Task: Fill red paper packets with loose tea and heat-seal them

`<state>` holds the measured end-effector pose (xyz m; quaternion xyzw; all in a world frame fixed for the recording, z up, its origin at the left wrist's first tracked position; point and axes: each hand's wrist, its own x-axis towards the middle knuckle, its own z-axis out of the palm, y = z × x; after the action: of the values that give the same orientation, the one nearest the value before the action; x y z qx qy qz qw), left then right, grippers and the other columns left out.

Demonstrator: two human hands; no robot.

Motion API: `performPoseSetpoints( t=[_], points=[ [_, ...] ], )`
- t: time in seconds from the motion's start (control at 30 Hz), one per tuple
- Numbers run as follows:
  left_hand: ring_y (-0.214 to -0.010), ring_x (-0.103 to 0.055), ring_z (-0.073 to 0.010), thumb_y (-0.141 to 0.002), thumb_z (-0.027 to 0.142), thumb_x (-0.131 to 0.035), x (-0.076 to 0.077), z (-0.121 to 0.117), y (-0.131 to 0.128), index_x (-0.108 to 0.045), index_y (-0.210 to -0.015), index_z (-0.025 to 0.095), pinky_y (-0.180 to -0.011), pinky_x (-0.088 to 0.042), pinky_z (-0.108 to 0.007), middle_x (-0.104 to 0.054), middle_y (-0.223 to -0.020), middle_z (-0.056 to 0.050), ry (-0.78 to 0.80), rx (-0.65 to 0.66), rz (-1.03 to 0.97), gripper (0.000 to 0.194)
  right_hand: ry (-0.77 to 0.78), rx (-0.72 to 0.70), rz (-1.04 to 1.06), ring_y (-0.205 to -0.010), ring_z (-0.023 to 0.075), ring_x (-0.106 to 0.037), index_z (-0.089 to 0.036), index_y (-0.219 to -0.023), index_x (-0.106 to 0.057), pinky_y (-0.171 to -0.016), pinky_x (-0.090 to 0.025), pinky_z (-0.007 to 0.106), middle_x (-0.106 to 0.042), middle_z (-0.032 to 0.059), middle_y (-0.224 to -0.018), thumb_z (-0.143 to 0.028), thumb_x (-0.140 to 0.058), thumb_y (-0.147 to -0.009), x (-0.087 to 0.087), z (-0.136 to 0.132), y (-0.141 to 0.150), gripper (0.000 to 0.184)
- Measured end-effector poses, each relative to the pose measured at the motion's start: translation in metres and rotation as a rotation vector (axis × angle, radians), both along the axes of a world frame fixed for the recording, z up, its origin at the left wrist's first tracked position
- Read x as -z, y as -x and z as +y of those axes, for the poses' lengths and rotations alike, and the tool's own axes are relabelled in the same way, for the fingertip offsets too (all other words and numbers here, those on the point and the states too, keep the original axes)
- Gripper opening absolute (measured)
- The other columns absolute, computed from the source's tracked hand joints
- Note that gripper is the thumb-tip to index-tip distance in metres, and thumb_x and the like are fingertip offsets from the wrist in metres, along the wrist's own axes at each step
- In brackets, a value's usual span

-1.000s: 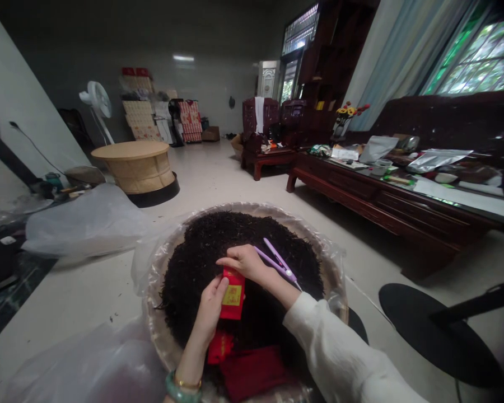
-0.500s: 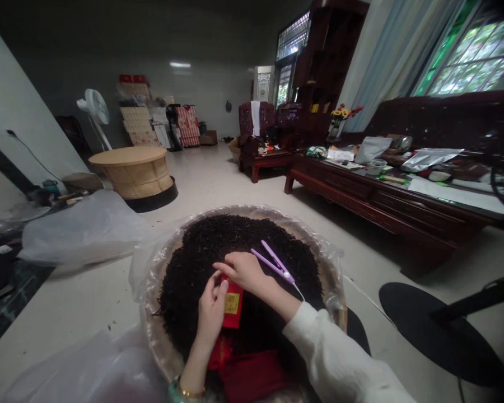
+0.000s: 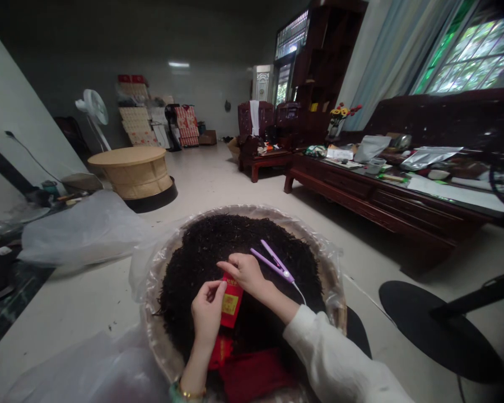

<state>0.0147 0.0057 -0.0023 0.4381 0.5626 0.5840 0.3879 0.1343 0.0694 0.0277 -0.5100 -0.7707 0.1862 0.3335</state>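
Observation:
A small red packet (image 3: 234,318) with a yellow-gold label hangs upright between my hands. My left hand (image 3: 207,313) pinches its upper left edge, thumb against the curled fingers. At the top, my right hand (image 3: 247,273) is closed on the packet's upper right corner. Under both hands lies a heap of dark, dried, twisted leaves (image 3: 214,238), like loose tea, in a round basket (image 3: 151,324) lined with clear plastic. A purple clamp-like iron (image 3: 273,263) with a white cord rests half spread on the leaves, right of my right hand. More red packets (image 3: 222,350) and a dark red cloth-like piece (image 3: 254,374) lie nearer me.
Clear plastic sheeting (image 3: 79,229) spreads over the floor at left. Beyond it stands a round wooden-topped drum (image 3: 130,173) beside a white fan (image 3: 94,106). A cluttered dark wooden table (image 3: 361,193) is at right. A black round stand base (image 3: 437,330) sits nearer, at right.
My left hand has shifted slightly left and its fingers have curled in tighter. The packet now tilts a little, its lower end swung left. My right hand stays at the top.

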Motion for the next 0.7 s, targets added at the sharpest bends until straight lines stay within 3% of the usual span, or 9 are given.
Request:
performPoseSetpoints(
  t=[0.13, 0.27, 0.43, 0.53, 0.7],
  points=[
    [-0.063, -0.062, -0.0182, -0.063, 0.043, -0.072, 0.002, 0.000, 0.001, -0.068, -0.067, 0.018, -0.061, -0.049, -0.026, -0.068, -0.064, -0.002, -0.020, -0.016, -0.002, 0.026, 0.067, 0.040, -0.071, -0.054, 0.0105, -0.044, -0.018, -0.059, -0.056, -0.051, -0.023, 0.024, -0.056, -0.0008, -0.059, -0.050, -0.047, -0.091, -0.008, -0.003, 0.001, 0.046],
    [-0.064, -0.061, -0.0174, -0.064, 0.043, -0.072, 0.002, 0.000, 0.001, -0.067, -0.068, 0.017, -0.062, -0.048, -0.025, -0.067, -0.066, -0.002, -0.006, 0.022, -0.032, 0.026, 0.115, 0.030, -0.173, -0.050, 0.0102, -0.043, -0.019, -0.058, -0.060, -0.049, -0.019, 0.025, -0.058, -0.0003, -0.056, -0.056, -0.054, -0.084, -0.016, -0.005, 0.002, 0.046],
    [-0.071, -0.067, -0.0204, -0.060, 0.050, -0.075, -0.002, 0.002, -0.001, -0.065, -0.093, 0.014, -0.066, -0.051, -0.029, -0.071, -0.076, -0.004, 0.132, 0.213, -0.260, 0.050, 0.063, -0.038, -0.164, -0.047, 0.0084, -0.041, -0.018, -0.052, -0.059, -0.049, -0.018, 0.024, -0.059, -0.0013, -0.052, -0.052, -0.059, -0.083, -0.014, -0.004, 0.004, 0.047],
    [-0.059, -0.065, -0.0188, -0.058, 0.053, -0.076, -0.003, 0.001, 0.000, -0.066, -0.084, 0.011, -0.056, -0.050, -0.027, -0.069, -0.064, -0.002, 0.231, 0.334, -0.265, 0.050, -0.001, -0.036, -0.203, -0.050, 0.0098, -0.048, -0.018, -0.054, -0.061, -0.050, -0.018, 0.024, -0.062, 0.0010, -0.055, -0.054, -0.056, -0.085, -0.015, -0.003, 0.004, 0.048],
    [-0.059, -0.067, -0.0191, -0.058, 0.049, -0.078, -0.005, -0.003, -0.003, -0.064, -0.087, 0.012, -0.056, -0.051, -0.027, -0.069, -0.064, -0.001, 0.232, 0.339, -0.336, 0.049, -0.084, -0.035, -0.359, -0.058, 0.0152, -0.058, -0.018, -0.061, -0.067, -0.052, -0.017, 0.027, -0.069, 0.0066, -0.064, -0.058, -0.052, -0.085, -0.018, -0.002, 0.004, 0.049]
  ],
)
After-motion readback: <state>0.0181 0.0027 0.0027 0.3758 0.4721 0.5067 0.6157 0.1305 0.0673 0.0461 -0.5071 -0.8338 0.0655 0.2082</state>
